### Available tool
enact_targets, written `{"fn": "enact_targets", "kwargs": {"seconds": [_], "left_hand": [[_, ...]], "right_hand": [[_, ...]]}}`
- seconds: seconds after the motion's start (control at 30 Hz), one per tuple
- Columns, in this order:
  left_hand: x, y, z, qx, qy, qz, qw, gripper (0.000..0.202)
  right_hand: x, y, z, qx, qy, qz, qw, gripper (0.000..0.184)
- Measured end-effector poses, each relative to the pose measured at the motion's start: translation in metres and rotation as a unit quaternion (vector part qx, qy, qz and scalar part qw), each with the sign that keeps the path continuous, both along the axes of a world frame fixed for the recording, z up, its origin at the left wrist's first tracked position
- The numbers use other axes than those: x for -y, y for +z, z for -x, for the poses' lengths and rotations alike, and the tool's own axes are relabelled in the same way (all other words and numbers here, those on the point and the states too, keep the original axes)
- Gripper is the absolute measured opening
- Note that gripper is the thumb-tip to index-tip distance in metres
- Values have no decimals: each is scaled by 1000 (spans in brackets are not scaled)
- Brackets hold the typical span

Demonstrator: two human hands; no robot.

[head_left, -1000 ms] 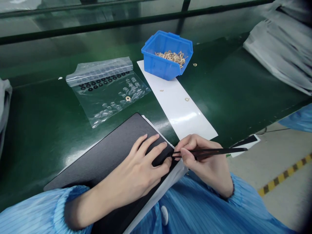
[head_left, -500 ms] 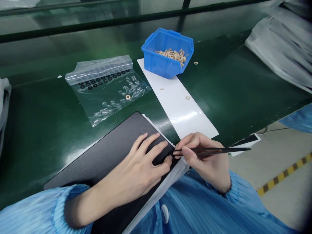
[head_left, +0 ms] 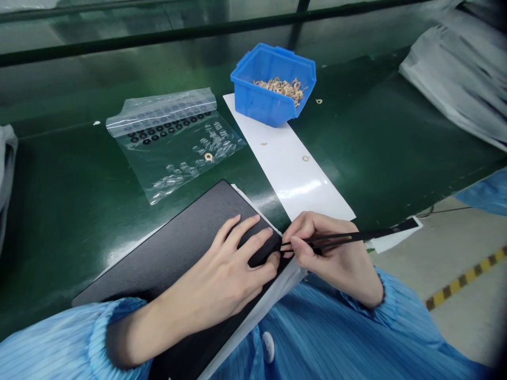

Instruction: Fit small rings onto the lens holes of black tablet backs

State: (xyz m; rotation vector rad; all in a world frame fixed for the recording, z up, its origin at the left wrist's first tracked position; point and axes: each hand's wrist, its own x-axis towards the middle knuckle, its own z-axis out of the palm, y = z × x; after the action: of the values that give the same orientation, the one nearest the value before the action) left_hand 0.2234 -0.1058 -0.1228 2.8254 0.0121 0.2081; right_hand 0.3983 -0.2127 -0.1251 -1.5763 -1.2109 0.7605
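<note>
My left hand [head_left: 233,269] lies spread over a flat black panel [head_left: 174,243], its fingertips near the right corner. Black tweezers [head_left: 348,237] are pinched between the thumb and fingers of my right hand [head_left: 336,253]. Their tips meet the panel's edge beside my left thumb and forefinger; what lies between the tips is too small to make out. A white foam-like sheet [head_left: 253,316] shows under the panel's near edge.
A blue bin [head_left: 257,103] of small tan rings stands on a white strip [head_left: 304,187]. To its left lies a clear bag [head_left: 158,163] with black rings on it. Grey-white wrapped items [head_left: 455,79] sit at right on the green table [head_left: 368,137].
The back end of the tweezers has swung upward and away as my right hand turned slightly. The tips stay at the panel's edge, and my left hand keeps its place.
</note>
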Motion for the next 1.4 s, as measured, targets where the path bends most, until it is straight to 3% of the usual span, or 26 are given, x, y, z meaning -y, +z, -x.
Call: {"fn": "enact_targets", "kwargs": {"seconds": [0.23,0.4,0.73,1.4], "left_hand": [[0,0,0,-2,0,0,1000,26],[1,-1,1,-2,0,-5,1000,27],[0,-1,0,2,2,0,1000,26],[3,-3,-2,15,33,7,999,17]], "right_hand": [[-2,-4,-5,-22,22,-14,999,19],[3,-7,-6,-89,8,-40,995,7],[6,-12,-5,17,-6,-77,997,5],[7,-20,-5,23,7,-134,991,13]]}}
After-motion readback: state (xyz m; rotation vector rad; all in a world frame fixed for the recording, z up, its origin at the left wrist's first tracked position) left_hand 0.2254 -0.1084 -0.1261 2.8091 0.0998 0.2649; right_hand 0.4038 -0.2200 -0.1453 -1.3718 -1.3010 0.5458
